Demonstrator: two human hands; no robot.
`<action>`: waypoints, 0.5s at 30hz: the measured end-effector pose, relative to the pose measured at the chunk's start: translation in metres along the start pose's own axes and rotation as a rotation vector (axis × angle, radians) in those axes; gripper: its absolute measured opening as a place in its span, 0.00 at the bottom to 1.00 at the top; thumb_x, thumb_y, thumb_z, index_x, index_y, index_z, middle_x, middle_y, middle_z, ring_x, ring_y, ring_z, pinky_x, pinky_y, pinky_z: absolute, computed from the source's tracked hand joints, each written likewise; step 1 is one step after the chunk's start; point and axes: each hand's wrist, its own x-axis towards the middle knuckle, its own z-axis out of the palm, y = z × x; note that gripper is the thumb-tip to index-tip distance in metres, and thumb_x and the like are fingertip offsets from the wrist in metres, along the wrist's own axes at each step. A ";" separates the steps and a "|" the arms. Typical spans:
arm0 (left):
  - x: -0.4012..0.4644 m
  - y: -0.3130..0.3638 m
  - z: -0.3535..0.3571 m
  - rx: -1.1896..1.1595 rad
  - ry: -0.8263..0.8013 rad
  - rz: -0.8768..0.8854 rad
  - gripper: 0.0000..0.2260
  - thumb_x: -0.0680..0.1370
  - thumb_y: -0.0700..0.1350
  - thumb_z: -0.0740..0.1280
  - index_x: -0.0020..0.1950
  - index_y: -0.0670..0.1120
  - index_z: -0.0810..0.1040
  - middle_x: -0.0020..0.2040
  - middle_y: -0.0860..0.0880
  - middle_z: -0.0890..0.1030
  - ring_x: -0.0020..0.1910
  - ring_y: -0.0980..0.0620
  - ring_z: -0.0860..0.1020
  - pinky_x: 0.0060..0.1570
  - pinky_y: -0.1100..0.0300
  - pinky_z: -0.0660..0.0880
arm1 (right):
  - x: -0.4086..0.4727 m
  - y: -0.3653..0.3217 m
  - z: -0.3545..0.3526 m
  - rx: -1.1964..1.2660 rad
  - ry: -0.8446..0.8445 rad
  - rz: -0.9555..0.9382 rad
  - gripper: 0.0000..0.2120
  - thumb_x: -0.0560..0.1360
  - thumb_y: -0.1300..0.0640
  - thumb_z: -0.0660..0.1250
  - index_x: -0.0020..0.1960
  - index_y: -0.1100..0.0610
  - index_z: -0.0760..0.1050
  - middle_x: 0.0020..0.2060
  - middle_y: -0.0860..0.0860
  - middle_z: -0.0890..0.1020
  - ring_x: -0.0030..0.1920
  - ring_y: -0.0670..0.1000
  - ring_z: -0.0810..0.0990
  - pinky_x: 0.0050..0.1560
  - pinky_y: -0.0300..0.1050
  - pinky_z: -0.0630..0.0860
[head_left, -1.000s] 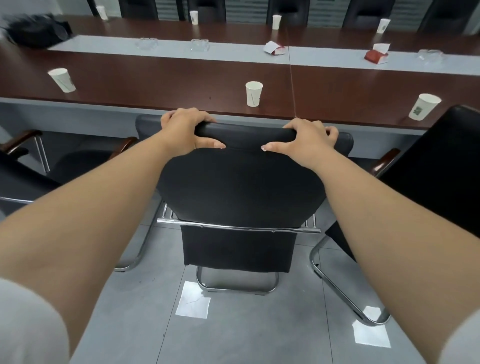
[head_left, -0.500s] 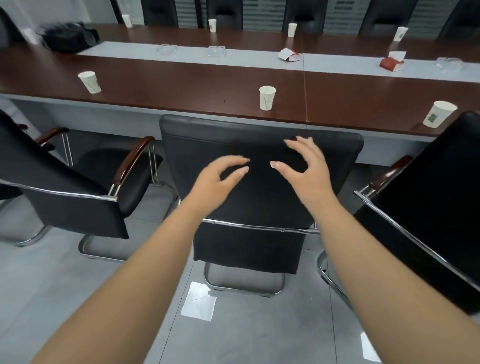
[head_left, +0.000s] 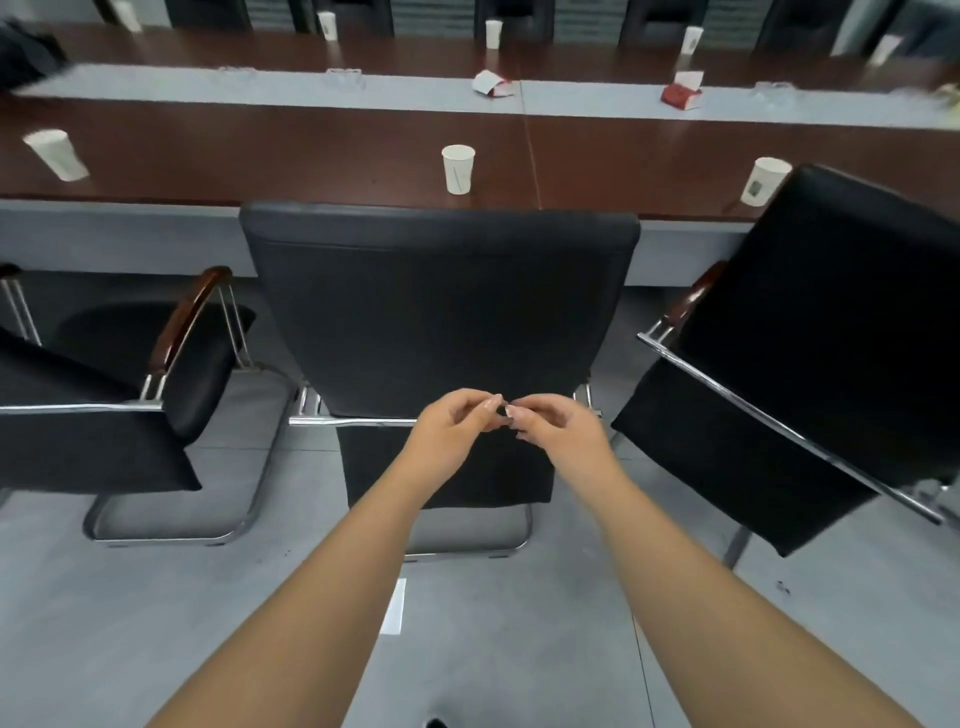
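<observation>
Curling loosely on nothing, left grip (head_left: 451, 432) and right grip (head_left: 557, 434) hover before the chair (head_left: 441, 312).

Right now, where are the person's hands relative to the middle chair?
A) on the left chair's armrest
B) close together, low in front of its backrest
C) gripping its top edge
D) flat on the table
B: the left hand and right hand hang with fingertips almost meeting, low before the back of the chair, whose top edge is bare.

A chair (head_left: 441, 312) stands between two chairs, before the table (head_left: 311, 156).
</observation>
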 end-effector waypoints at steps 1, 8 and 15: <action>-0.003 0.000 0.008 -0.016 -0.016 -0.001 0.05 0.79 0.45 0.62 0.48 0.49 0.77 0.43 0.53 0.81 0.46 0.57 0.79 0.56 0.59 0.75 | -0.004 0.001 -0.006 0.016 0.005 -0.004 0.07 0.75 0.61 0.67 0.52 0.62 0.79 0.41 0.50 0.81 0.45 0.49 0.81 0.51 0.42 0.79; -0.018 0.017 0.070 0.015 -0.057 0.018 0.06 0.79 0.47 0.62 0.46 0.53 0.78 0.43 0.52 0.82 0.49 0.54 0.80 0.58 0.56 0.75 | -0.035 0.003 -0.074 0.070 0.070 -0.034 0.06 0.75 0.61 0.66 0.51 0.62 0.79 0.37 0.47 0.80 0.39 0.42 0.78 0.38 0.28 0.76; -0.052 0.038 0.199 -0.037 -0.061 0.006 0.06 0.79 0.45 0.62 0.45 0.52 0.78 0.43 0.51 0.82 0.44 0.58 0.80 0.53 0.63 0.75 | -0.085 0.044 -0.194 0.127 0.092 -0.004 0.02 0.74 0.60 0.68 0.45 0.58 0.79 0.36 0.50 0.81 0.38 0.45 0.78 0.42 0.34 0.75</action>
